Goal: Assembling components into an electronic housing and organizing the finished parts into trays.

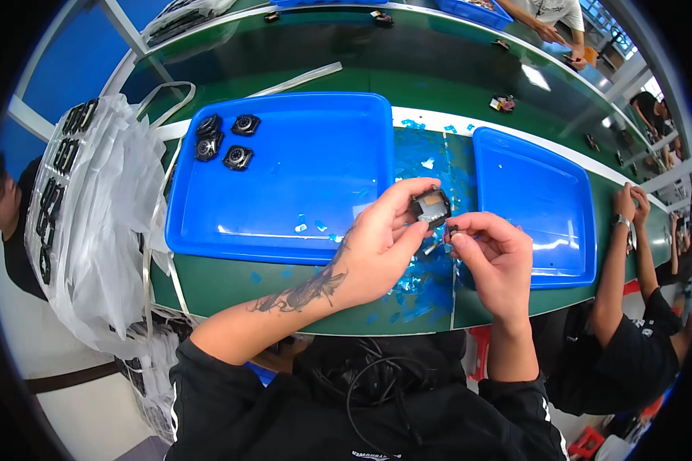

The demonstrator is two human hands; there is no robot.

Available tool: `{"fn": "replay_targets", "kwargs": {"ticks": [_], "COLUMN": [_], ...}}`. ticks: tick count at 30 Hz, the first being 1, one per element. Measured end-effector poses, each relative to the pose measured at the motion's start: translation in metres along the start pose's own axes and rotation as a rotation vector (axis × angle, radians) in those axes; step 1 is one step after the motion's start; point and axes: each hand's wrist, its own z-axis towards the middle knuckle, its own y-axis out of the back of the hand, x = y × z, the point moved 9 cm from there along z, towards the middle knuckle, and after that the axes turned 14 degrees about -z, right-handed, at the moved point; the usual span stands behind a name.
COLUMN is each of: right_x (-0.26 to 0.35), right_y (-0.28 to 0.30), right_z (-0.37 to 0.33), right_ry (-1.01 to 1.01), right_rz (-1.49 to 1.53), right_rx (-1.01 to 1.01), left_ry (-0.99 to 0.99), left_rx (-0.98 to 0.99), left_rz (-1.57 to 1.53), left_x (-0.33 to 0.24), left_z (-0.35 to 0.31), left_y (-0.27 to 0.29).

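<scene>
Green worktop [223, 287], one: is extending from left to right, with a white rail [430, 121] bordering its far side and a darker green strip [430, 73] lying beyond. Left blue tray [284, 180], large, rounded corners: is resting on the worktop and is carrying four black units [238, 157] with round centres, grouped in its far left corner. Right blue tray [534, 203], narrower in view: is sitting well apart from the first. Blue scraps [419, 283], thin, some shiny: are lying scattered between the trays. Left hand [378, 250], bare: is holding a black device [432, 206], boxy with a grey face, above the scraps between the two trays; its fingers are closing around the casing. Right hand [502, 261], bare: is working just beside the device, its fingers pinching a small dark piece [453, 230], exact kind too small to tell. Translucent sheeting [119, 238], stacked: is standing at the left, with black parts [46, 203] showing along its outer side. Co-worker's hands [627, 203], one pair: are meeting at the far right.
</scene>
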Motion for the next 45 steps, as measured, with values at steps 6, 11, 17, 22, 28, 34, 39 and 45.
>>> {"fn": "replay_targets", "kwargs": {"ticks": [6,11,17,22,28,34,39,45], "right_x": [0.023,0.025,0.03,0.039,0.035,0.032,0.029,0.042], "right_y": [-0.011,-0.02,-0.007,-0.007,-0.004,-0.005,-0.003,0.001], "right_z": [0.006,-0.005,0.01,0.007,0.01,0.008,0.01,0.011], "right_ry": [0.056,-0.051,0.077,0.202,0.159,0.054,0.088,0.078], "right_rz": [-0.223,0.18,-0.267,-0.407,-0.275,-0.16,-0.292,-0.473], "right_rx": [0.106,0.302,-0.082,-0.182,-0.149,-0.114,-0.09,-0.088], "left_ry": [-0.053,-0.065,0.035,0.026,0.022,-0.011,-0.025,0.014], "left_rx": [-0.02,-0.07,-0.012,0.023,0.044,0.05,0.061,0.064], "left_rz": [-0.03,-0.087,-0.106,-0.151,-0.133,-0.122,-0.044,-0.018], "left_x": [-0.006,-0.011,0.0,0.001,0.0,-0.001,0.001,0.008], "left_z": [0.0,0.004,-0.004,-0.005,-0.005,-0.006,-0.009,-0.012], "left_y": [0.006,0.014,-0.002,-0.005,-0.008,-0.01,-0.012,-0.009]}}
